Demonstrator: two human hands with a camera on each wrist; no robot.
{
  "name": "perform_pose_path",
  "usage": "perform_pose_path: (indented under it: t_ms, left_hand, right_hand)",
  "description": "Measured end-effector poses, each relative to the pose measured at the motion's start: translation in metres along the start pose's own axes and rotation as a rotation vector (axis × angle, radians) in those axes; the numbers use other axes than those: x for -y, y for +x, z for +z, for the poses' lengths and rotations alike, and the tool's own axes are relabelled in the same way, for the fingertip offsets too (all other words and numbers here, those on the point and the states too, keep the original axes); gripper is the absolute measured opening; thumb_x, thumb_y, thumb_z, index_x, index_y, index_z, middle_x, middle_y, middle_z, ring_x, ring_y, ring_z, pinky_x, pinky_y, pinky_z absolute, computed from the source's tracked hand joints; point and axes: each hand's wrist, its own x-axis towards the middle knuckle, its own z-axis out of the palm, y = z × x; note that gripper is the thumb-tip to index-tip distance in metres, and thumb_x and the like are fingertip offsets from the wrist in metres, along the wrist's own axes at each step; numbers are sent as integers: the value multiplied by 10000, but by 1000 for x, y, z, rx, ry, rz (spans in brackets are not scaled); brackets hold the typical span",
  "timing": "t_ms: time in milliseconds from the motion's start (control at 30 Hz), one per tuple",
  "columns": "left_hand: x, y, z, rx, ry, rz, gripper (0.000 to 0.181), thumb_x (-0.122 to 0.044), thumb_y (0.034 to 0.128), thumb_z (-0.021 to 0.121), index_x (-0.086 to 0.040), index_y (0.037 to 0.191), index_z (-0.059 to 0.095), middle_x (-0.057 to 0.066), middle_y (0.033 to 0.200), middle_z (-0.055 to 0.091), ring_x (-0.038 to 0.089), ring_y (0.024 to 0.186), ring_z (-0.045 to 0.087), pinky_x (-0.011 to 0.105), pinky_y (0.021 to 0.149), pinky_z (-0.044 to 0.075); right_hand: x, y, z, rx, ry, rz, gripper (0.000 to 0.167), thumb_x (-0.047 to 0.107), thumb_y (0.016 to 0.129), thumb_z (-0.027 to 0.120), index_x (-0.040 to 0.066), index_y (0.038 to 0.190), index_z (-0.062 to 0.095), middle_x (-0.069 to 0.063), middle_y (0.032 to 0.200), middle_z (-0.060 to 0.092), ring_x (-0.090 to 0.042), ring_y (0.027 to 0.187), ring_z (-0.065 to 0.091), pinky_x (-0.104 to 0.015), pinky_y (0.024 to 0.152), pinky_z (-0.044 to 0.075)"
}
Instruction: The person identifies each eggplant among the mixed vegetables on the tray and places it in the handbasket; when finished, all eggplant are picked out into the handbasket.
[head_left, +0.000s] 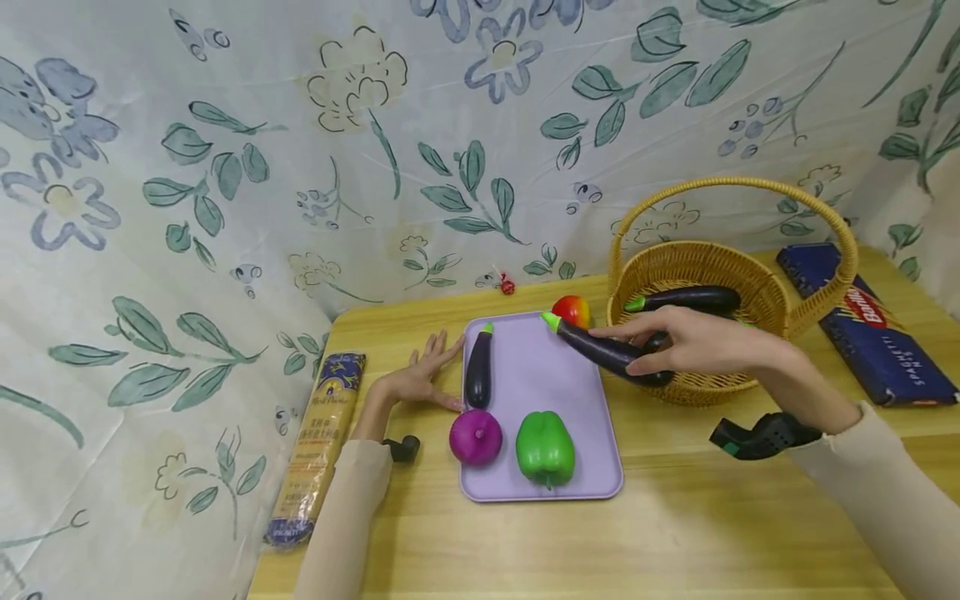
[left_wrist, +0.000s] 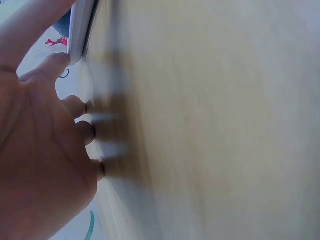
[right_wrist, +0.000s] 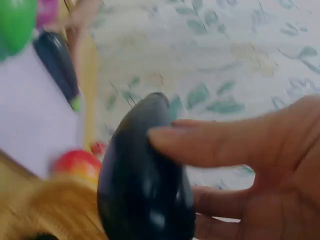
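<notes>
My right hand (head_left: 701, 340) grips an eggplant (head_left: 596, 347) between thumb and fingers, above the right edge of the lilac tray (head_left: 540, 375) and beside the wicker basket (head_left: 701, 396). In the right wrist view, the thumb presses one side of this dark eggplant (right_wrist: 145, 175). With fingers spread, my left hand (head_left: 411, 382) touches the tray's left edge. On the tray lie a second eggplant (head_left: 477, 371), a purple onion (head_left: 476, 437) and a green bell pepper (head_left: 545, 447). Another eggplant (head_left: 693, 298) lies inside the basket; the right hand partly hides the contents.
A red-yellow fruit (head_left: 572, 311) sits behind the tray's far right corner. A small red lollipop (head_left: 507, 285) lies near the back edge. Spaghetti packs flank the area: a clear-and-blue one (head_left: 318, 450) at left, a dark blue one (head_left: 870, 325) right of the basket, whose tall handle (head_left: 731, 182) arches upward.
</notes>
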Motion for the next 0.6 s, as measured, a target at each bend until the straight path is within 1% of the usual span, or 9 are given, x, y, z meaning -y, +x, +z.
perform_pose_path:
  t_ms: [67,167,233,300,333,400,500,533,600]
  left_hand:
    - [0,1,0,1,4,4,1227,-411,821,867,-331,1669,-17,178,1697,-275,358,1568,-303,616,1252,-212]
    - [1,2,0,1,12,5,1231,-415,820,867,-326,1669,-21,182,1697,-274,364,1569,-299,623,1254,-203]
    - [1,1,-1,0,9,2,1234,-418,817,868,-324,1669,-19,180,1697,-275,362,1569,-300,623,1253,-205]
    - [1,1,-1,-1,3,1,1233,-419,815,870,-324,1669,-14,177,1697,-275,359,1568,-301,621,1252,-209]
    - [1,1,-1,-1,1,1,1232,-421,814,869,-326,1669,-13,174,1697,-275,356,1568,-303,618,1251,-211]
    - [0,1,-1,-1,-4,3,1230,-417,814,870,-329,1669,-11,177,1696,-276,355,1567,-304,617,1248,-217]
    - [0,2,-1,0,-1,8,1228,-407,818,869,-328,1668,-14,185,1694,-276,360,1567,-303,620,1248,-217]
    - [0,1,-1,1,-1,9,1228,-403,819,869,-326,1668,-15,186,1693,-278,361,1567,-303,620,1247,-217]
    - [0,1,-1,2,2,9,1229,-397,821,868,-321,1669,-19,189,1692,-279,362,1566,-303,621,1247,-218]
  right_hand:
    - [-7,-4,-22,-13,-45,17,514,167,963,732,213,1461,612,-62,1271,706,-183,1002,594,-251,781,498]
    - [-21,-4,-51,-32,-102,69,510,51,946,724,158,1437,633,-101,1238,719,-196,956,578,-237,739,518]
    - [-33,0,-66,-49,-149,114,521,-10,927,722,123,1424,641,-162,1261,717,-187,914,577,-228,671,504]
    - [-46,5,-77,-58,-162,153,530,-59,900,723,88,1404,652,-255,1302,686,-186,772,541,-233,574,461]
    - [-52,8,-81,-58,-166,167,543,-86,878,726,73,1392,658,-288,1321,669,-239,779,587,-244,540,439]
    - [-65,13,-88,-50,-180,188,579,-126,825,739,51,1372,669,-318,1351,643,-339,841,659,-257,521,400]
    - [-82,21,-94,-21,-185,189,631,-174,739,759,19,1335,687,-325,1351,641,-503,1097,663,-266,548,429]
    - [-88,24,-95,-11,-183,188,641,-181,719,763,12,1326,691,-317,1338,653,-515,1189,633,-270,568,449]
    - [-98,28,-98,8,-180,189,655,-191,698,766,11,1317,697,-307,1313,673,-471,1148,667,-272,600,473]
